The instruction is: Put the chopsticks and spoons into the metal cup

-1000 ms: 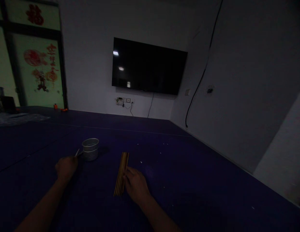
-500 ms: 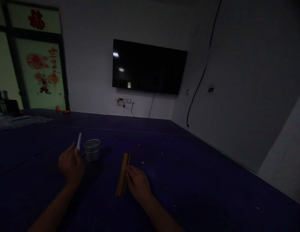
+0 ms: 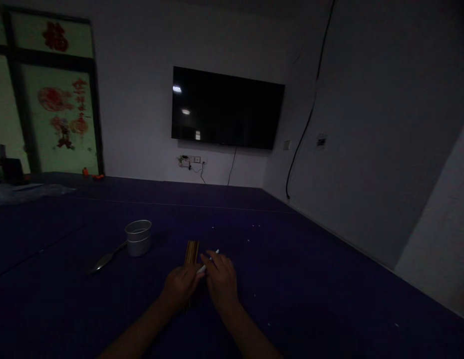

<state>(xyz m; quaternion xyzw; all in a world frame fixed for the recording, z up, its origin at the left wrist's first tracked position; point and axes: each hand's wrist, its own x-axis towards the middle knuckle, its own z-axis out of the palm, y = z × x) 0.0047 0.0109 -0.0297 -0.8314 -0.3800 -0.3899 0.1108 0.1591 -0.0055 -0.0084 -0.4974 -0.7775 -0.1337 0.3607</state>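
My left hand is closed around the near end of a slim white stick, whose exact kind I cannot make out in the dim light. The fingers of my right hand are closed on the same stick, and its tip pokes out above them. Just behind and below my left hand lies a row of brown chopsticks, side by side on the dark blue surface; the left hand covers much of their length. To the left stands a silver metal cup, upright. A metal spoon rests beside it, bowl toward me.
Small white scraps are scattered over the blue surface on the right. Clear plastic wrap and small orange items lie at the far left. A television hangs on the back wall.
My left hand has carried the white stick from beside the cup rightward over the chopsticks, uncovering the spoon. My right hand has come off the chopsticks and taken hold of the stick.
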